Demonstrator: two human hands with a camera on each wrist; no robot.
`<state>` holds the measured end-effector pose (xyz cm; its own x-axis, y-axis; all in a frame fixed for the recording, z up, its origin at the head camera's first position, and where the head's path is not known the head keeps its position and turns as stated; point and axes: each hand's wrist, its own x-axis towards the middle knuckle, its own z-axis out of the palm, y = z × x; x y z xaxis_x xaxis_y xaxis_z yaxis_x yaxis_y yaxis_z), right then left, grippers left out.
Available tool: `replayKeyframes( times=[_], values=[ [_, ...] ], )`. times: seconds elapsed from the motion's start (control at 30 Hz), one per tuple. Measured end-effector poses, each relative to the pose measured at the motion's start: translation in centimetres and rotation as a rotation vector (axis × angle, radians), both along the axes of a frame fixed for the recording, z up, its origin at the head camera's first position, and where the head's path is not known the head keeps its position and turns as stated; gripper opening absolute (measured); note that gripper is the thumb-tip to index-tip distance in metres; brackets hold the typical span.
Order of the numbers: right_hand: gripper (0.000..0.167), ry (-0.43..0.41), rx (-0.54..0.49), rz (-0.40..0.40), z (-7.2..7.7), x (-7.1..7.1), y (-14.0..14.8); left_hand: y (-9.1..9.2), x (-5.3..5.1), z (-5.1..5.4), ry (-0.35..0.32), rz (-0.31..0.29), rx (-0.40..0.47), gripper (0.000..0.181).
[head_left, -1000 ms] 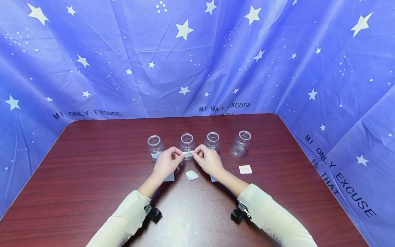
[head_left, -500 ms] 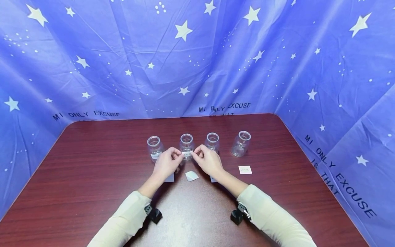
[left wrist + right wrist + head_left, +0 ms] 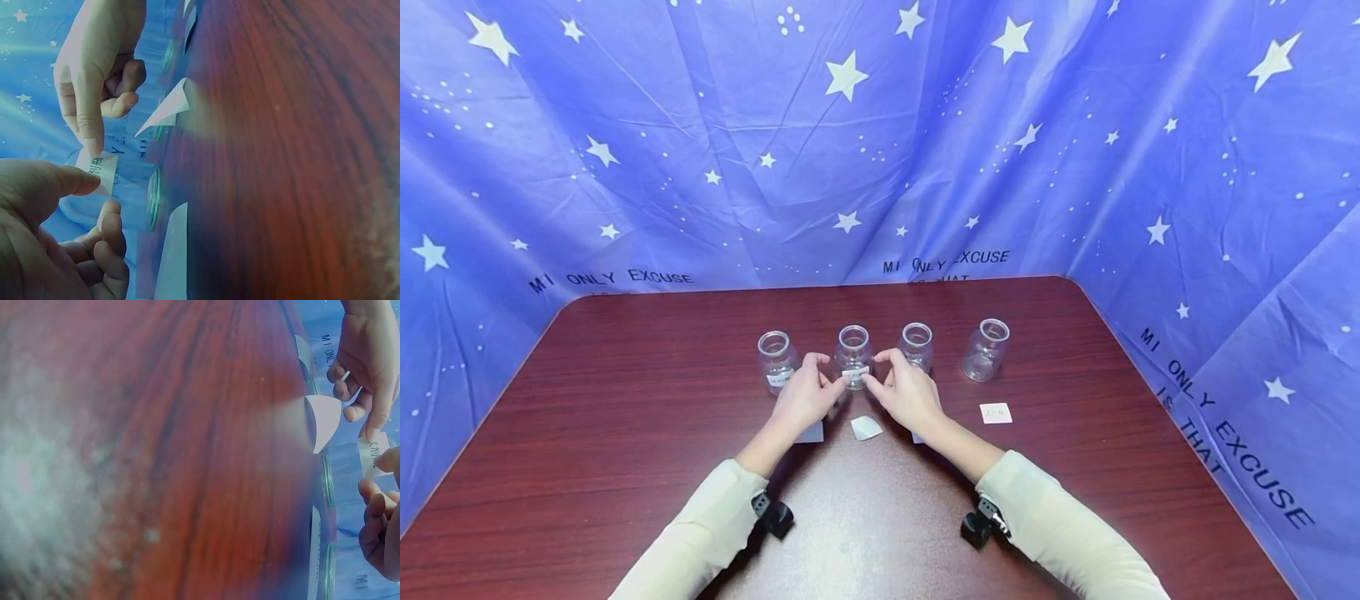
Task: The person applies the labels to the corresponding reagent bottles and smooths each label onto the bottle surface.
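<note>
A white label point(image 3: 855, 374) with printed characters lies against the front of a small clear glass jar point(image 3: 853, 357), second from the left in the head view. My left hand point(image 3: 805, 398) touches the label's left end with its thumb, the index finger raised off it beside the jar. On the other end rests the thumb of my right hand point(image 3: 912, 396), its index finger likewise apart from the label. In the left wrist view both thumbs meet the label point(image 3: 107, 169), while the remaining fingers are loosely bent and hold nothing.
Left of this jar stands a labelled jar point(image 3: 775, 358); to its right are a partly hidden jar point(image 3: 917, 337) and another jar point(image 3: 985, 350). A curled backing paper point(image 3: 866, 428), a printed label square point(image 3: 996, 413) and a partly covered paper point(image 3: 812, 432) lie on the table point(image 3: 625, 467).
Both hands pinched the label's ends before; now the index fingers have spread away and only the thumbs touch it. The jars and papers have not moved.
</note>
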<state>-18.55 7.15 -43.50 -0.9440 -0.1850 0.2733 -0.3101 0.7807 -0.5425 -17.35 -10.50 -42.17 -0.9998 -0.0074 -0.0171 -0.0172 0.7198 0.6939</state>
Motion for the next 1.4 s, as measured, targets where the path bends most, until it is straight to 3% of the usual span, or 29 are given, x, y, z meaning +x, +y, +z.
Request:
replayKeyframes(
  times=[0.13, 0.37, 1.0, 1.2, 1.4],
  values=[
    [0.044, -0.011, 0.008, -0.011, -0.15, -0.07, -0.27, -0.07, -0.3, -0.09, -0.014, -0.04, 0.023, 0.062],
    [0.062, -0.056, -0.023, 0.018, -0.09, -0.37, -0.65, -0.06, -0.51, -0.52, -0.021, -0.061, 0.051, 0.05],
    [0.051, -0.141, -0.055, 0.116, -0.34, -0.63, 0.31, 0.06, -0.33, -0.69, -0.021, -0.063, 0.045, 0.05],
    [0.057, -0.142, -0.094, 0.089, 0.0, -0.6, 0.26, -0.25, -0.24, -0.47, -0.021, -0.07, 0.099, 0.056],
    [0.052, -0.12, -0.091, 0.075, 0.32, -0.64, 0.35, -0.38, -0.21, -0.43, -0.004, -0.094, 0.139, 0.051]
  ],
)
